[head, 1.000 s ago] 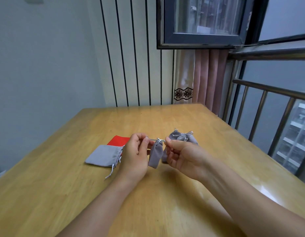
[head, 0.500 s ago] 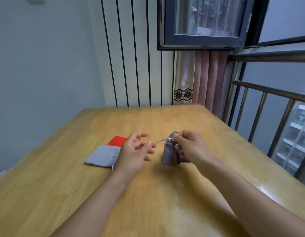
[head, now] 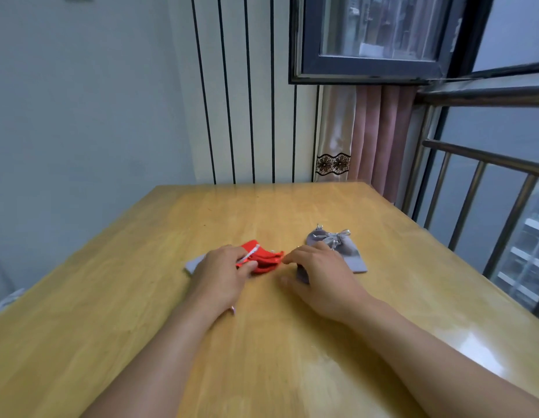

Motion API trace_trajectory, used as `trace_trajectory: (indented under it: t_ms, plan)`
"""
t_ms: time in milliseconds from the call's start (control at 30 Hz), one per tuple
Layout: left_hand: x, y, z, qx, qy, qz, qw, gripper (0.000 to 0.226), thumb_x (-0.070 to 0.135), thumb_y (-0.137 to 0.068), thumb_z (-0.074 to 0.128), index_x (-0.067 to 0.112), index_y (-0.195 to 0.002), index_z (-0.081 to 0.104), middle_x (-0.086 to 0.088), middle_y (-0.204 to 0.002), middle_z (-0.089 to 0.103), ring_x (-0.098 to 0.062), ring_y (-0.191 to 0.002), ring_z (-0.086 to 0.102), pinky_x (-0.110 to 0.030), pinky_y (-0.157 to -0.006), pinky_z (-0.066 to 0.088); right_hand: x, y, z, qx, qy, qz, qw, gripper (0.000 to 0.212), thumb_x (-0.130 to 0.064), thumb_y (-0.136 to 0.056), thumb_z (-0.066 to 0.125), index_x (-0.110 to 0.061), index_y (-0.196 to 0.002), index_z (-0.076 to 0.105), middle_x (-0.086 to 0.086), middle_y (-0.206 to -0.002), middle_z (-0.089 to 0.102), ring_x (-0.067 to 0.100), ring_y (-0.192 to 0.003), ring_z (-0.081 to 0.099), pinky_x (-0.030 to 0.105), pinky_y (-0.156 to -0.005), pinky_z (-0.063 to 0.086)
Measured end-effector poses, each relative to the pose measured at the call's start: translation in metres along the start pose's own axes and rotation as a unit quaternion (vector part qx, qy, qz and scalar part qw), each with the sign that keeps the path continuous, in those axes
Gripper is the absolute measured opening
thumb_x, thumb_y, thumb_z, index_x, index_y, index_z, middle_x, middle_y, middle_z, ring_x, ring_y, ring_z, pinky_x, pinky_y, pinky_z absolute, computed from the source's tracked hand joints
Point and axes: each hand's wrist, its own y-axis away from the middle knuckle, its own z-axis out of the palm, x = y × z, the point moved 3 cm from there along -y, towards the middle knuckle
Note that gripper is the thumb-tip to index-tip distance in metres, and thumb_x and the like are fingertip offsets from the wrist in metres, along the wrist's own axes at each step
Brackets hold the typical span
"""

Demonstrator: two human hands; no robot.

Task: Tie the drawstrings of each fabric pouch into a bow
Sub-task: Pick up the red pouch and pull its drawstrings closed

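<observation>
My left hand (head: 223, 276) pinches the near edge of a red pouch (head: 263, 262), whose silver drawstring lies loose across it. A flat grey pouch (head: 193, 263) lies partly hidden under that hand, and one cord end (head: 233, 310) shows by the wrist. My right hand (head: 321, 277) lies low over the table, its fingertips close to the red pouch's right edge. A small grey pouch (head: 301, 274) shows only as a sliver under its palm. Just behind the right hand lies another grey pouch (head: 349, 254), its silver drawstring tied in a bow (head: 336, 236).
Everything sits on a wooden table (head: 262, 357) whose far edge meets a striped wall. A metal railing (head: 473, 188) and a pink curtain (head: 380, 140) stand to the right, beyond the table's right edge.
My right hand has lowered the small grey pouch onto the table and flattened over it. My left hand has taken hold of the red pouch and drawn it toward the middle.
</observation>
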Motion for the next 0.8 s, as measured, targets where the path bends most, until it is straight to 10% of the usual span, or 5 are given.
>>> trace_trajectory:
  t_ms: [200,633,800]
  plan:
    - [0.021,0.008,0.007,-0.106,0.177,0.067,0.976,0.011,0.035,-0.091,0.064,0.028,-0.083,0.066,0.000,-0.077,0.067,-0.018,-0.074,0.061,-0.036,-0.068,0.049,0.008,-0.003,-0.005,0.023,-0.060,0.014,0.998,0.024,-0.037,-0.088,0.069,-0.039,-0.112,0.070,-0.017,-0.100,0.068,0.014,-0.092,0.051,0.037,-0.083,0.047]
    - [0.009,0.007,-0.002,-0.097,0.021,0.069,0.993,0.036,0.005,-0.078,0.053,0.035,-0.096,0.064,0.015,-0.093,0.061,-0.004,-0.093,0.056,-0.017,-0.078,0.038,0.024,-0.003,-0.010,-0.008,-0.008,0.061,0.998,0.041,-0.054,-0.088,0.065,-0.037,-0.125,0.063,-0.013,-0.108,0.067,0.015,-0.105,0.049,0.038,-0.087,0.045]
    - [0.013,0.009,0.001,-0.094,0.085,0.056,0.990,0.026,0.042,-0.068,0.065,0.037,-0.093,0.064,0.019,-0.089,0.063,0.001,-0.089,0.061,-0.030,-0.085,0.053,0.016,-0.005,-0.008,0.002,0.019,0.024,1.000,0.017,-0.043,-0.090,0.067,-0.040,-0.106,0.073,-0.019,-0.112,0.064,0.015,-0.099,0.046,0.035,-0.083,0.038]
